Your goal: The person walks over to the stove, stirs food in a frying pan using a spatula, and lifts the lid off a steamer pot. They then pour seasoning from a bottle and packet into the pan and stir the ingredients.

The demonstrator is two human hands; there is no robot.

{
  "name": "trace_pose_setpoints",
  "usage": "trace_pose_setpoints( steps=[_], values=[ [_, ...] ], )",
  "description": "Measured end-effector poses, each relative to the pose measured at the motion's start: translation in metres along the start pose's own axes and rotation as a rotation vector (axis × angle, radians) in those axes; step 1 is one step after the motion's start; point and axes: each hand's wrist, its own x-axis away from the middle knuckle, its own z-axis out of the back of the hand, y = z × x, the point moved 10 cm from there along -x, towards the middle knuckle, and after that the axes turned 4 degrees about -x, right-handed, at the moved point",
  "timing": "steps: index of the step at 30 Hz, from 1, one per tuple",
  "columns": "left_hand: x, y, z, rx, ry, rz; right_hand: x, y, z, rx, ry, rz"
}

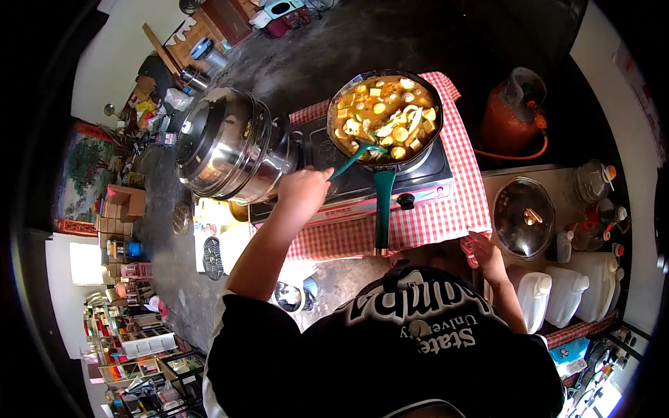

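Observation:
My left hand (304, 191) is closed around the handle of a green spatula (345, 163), whose head is partly sunk in the stew. That stew (385, 115), with cubes, round slices and pale strips in brown broth, fills a dark frying pan (334, 143). The pan sits on the right burner of a gas stove (319, 151), its green handle (382, 209) pointing toward me. Beside the tablecloth's right front corner, my right hand (482, 252) hangs low with fingers apart, holding nothing I can see. Whether it touches the cloth I cannot tell.
A steel steamer pot (233, 146) stands on the stove's left side. A red checked cloth (460, 174) covers the table. To the right are a glass lid (523, 230), plastic jugs (566, 296) and an orange gas cylinder (507, 122) with a hose.

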Motion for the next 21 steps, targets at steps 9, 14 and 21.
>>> trace_pose_setpoints(
  steps=[9, 14, 21],
  values=[
    [-0.027, 0.004, -0.026, 0.002, 0.173, 0.033, 0.001, 0.006, 0.002, -0.029, 0.020, 0.017],
    [-0.038, -0.008, -0.047, 0.048, 0.192, 0.127, 0.001, -0.005, 0.000, 0.005, 0.037, 0.012],
    [-0.046, -0.023, -0.069, 0.188, 0.147, 0.232, 0.005, -0.006, 0.002, 0.002, 0.044, -0.035]
  ],
)
